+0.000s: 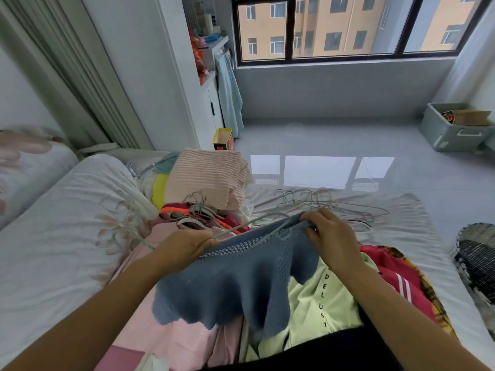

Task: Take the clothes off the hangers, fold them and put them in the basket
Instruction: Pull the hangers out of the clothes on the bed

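fingers of left hand (pixel 187 246) curled round wire hanger (pixel 257 220); right hand (pixel 328 231) pinches blue knit top (pixel 235 279) at neckline, above clothes pile on bed (pixel 53 236).

Basket (pixel 477 259) cut by right edge; hanger (pixel 241 226) half hidden in sweater (pixel 235 285).

Matt blue open-knit garment (pixel 230 285) on a thin wire hanger (pixel 257 220); glossy tiled floor (pixel 348 145), wrinkled cotton bedsheet (pixel 53 223).

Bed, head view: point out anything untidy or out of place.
Empty wire hangers lie tangled on the sheet beyond the right hand; a second tangle sits in the clothes heap beyond the left hand.
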